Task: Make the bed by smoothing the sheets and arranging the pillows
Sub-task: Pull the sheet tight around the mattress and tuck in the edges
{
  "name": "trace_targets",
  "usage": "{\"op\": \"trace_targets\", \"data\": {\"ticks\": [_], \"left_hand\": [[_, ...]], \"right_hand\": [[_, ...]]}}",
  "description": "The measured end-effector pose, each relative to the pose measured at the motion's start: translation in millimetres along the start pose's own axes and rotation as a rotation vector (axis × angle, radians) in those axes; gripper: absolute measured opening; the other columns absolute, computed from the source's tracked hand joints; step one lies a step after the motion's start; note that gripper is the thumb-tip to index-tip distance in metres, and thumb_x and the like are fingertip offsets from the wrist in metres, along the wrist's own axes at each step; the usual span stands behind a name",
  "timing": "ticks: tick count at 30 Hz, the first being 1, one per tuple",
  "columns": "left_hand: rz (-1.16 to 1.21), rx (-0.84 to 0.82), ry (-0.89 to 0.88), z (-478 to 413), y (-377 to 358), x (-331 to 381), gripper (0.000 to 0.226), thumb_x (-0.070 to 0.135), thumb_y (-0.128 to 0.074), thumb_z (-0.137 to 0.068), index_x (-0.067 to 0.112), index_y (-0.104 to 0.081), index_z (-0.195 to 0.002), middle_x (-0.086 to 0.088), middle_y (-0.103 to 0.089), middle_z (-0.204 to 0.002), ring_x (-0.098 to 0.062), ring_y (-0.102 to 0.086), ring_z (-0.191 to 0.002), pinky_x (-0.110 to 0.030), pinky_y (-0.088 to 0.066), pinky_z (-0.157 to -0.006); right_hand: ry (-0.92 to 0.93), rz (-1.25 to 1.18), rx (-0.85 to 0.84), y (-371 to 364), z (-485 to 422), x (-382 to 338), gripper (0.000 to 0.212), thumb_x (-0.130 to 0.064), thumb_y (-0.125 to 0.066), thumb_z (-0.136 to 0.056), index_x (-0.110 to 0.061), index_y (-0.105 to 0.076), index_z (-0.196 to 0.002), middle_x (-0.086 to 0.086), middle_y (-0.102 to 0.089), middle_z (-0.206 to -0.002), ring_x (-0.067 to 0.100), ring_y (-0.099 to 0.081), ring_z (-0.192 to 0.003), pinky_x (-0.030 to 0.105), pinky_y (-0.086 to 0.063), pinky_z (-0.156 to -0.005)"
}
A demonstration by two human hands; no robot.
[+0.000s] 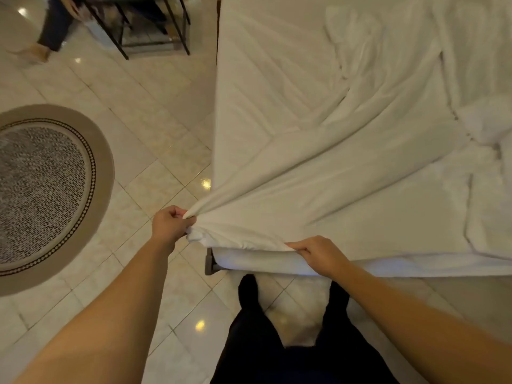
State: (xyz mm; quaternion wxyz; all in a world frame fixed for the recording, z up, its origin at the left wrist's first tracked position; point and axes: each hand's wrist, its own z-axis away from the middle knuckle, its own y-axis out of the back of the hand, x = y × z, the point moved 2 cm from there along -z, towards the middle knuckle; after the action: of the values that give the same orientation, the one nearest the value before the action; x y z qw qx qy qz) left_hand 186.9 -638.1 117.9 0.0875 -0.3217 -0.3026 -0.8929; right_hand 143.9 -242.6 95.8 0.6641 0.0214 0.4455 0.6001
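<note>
A white sheet [318, 167] covers the bed and runs in long creases toward its near left corner. My left hand [170, 224] grips a bunched corner of the sheet, pulled out past the mattress corner over the floor. My right hand [318, 254] grips the sheet's near edge, curled over the mattress [263, 263] side. A rumpled white duvet [476, 65] lies heaped along the right part of the bed, with a puffy lump of it [490, 123] at the far right.
A round patterned rug [47, 195] lies on the tiled floor [144, 112] to the left. A dark metal-framed table [144, 26] stands at the top, with another person's leg [52, 29] beside it. My dark trousers and feet [249, 289] are at the bed's near edge.
</note>
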Motion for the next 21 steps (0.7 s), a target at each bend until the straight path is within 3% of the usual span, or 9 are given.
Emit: {"op": "trace_targets", "data": {"ticks": [3,6,10,12,15,19,21], "left_hand": [[-0.06,0.022,0.019,-36.2,21.4,-33.2,0.015,-0.001,-0.081,-0.078,0.005,-0.068,-0.077,-0.015,-0.066,-0.072,-0.027,-0.063,-0.068,-0.047,-0.059,-0.071],[-0.119,0.022,0.039,-63.5,23.6,-67.7,0.016,-0.001,-0.079,-0.079,0.008,-0.067,-0.073,-0.015,-0.07,-0.078,-0.028,-0.063,-0.071,-0.045,-0.059,-0.073],[-0.198,0.006,0.014,-83.8,0.7,-93.6,0.014,-0.005,-0.071,-0.08,0.007,-0.067,-0.075,-0.008,-0.068,-0.078,-0.022,-0.059,-0.07,-0.027,-0.048,-0.06],[-0.221,0.001,0.021,-92.0,-14.3,-103.4,0.014,-0.007,-0.065,-0.08,0.006,-0.065,-0.076,-0.005,-0.065,-0.075,-0.022,-0.058,-0.07,-0.026,-0.046,-0.058],[-0.261,-0.008,0.047,-107.5,-30.9,-116.2,0.019,-0.009,-0.056,-0.078,0.008,-0.064,-0.08,-0.005,-0.065,-0.078,-0.027,-0.059,-0.076,-0.034,-0.051,-0.065],[-0.441,-0.003,-0.02,-121.4,-38.4,-127.2,0.045,-0.01,-0.057,-0.082,0.007,-0.061,-0.123,-0.011,-0.057,-0.123,-0.029,-0.058,-0.093,-0.038,-0.052,-0.074],[-0.555,-0.008,-0.149,-121.4,-42.9,-126.0,0.059,-0.013,-0.052,-0.08,0.012,-0.057,-0.133,-0.011,-0.05,-0.136,-0.031,-0.057,-0.108,-0.04,-0.054,-0.078]], "right_hand": [[-0.008,-0.007,-0.081,-39.1,-30.8,-22.6,0.037,-0.023,-0.05,-0.104,-0.039,-0.056,-0.137,0.001,-0.067,-0.132,0.018,-0.065,-0.11,0.025,-0.05,-0.088],[-0.047,0.091,-0.146,-72.9,-60.0,-29.7,0.041,-0.025,-0.047,-0.104,-0.046,-0.055,-0.139,0.004,-0.073,-0.121,0.022,-0.068,-0.097,0.034,-0.054,-0.08],[-0.174,0.21,-0.246,-101.8,-86.9,-17.6,0.053,-0.017,-0.045,-0.104,-0.054,-0.049,-0.141,0.006,-0.072,-0.116,0.025,-0.068,-0.091,0.037,-0.056,-0.079],[-0.188,0.198,-0.282,-106.7,-97.4,-12.9,0.051,-0.017,-0.044,-0.105,-0.048,-0.048,-0.145,0.009,-0.07,-0.122,0.028,-0.067,-0.098,0.038,-0.055,-0.084],[-0.202,0.195,-0.303,-121.2,-112.6,-4.4,0.05,-0.016,-0.04,-0.107,-0.037,-0.041,-0.153,0.012,-0.055,-0.146,0.032,-0.059,-0.123,0.038,-0.05,-0.099],[-0.269,0.119,-0.309,-146.5,-128.1,11.3,0.053,-0.019,-0.042,-0.105,-0.033,-0.037,-0.156,0.004,-0.041,-0.16,0.027,-0.044,-0.141,0.037,-0.041,-0.112],[-0.3,0.078,-0.247,-150.4,-133.9,11.7,0.051,-0.02,-0.039,-0.105,-0.03,-0.04,-0.155,0.002,-0.04,-0.16,0.025,-0.041,-0.143,0.038,-0.038,-0.115]]}}
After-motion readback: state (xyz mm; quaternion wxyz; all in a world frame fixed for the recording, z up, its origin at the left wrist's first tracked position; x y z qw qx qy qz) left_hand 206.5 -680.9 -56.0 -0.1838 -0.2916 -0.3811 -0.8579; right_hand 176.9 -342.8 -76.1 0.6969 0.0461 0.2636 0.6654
